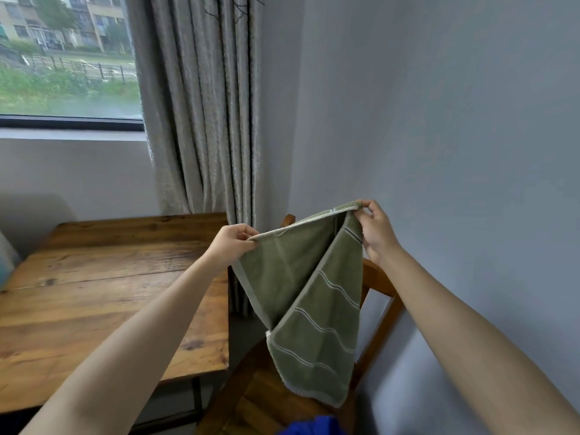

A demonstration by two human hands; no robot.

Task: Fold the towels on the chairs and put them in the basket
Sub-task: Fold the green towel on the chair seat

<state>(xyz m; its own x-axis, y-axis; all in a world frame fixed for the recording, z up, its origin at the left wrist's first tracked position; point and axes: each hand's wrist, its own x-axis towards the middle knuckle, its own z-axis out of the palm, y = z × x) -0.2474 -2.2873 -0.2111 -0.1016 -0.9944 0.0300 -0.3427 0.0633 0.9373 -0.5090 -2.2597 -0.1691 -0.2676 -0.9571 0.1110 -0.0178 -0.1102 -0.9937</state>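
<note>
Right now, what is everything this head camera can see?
Towel: one, olive green with pale stripes, held up above the chair seat.
Chair: one, brown wood, under and behind the towel, by the right wall.
Table: one, brown wood, left of the chair.
Curtain: one, grey, hanging behind the table.
Window: one, dark-framed, upper left.
Blue thing: one, bottom edge, cannot tell what.
Left hand: one, pinching the towel's top edge, left end.
Right hand: one, pinching the same edge, right end.
</note>
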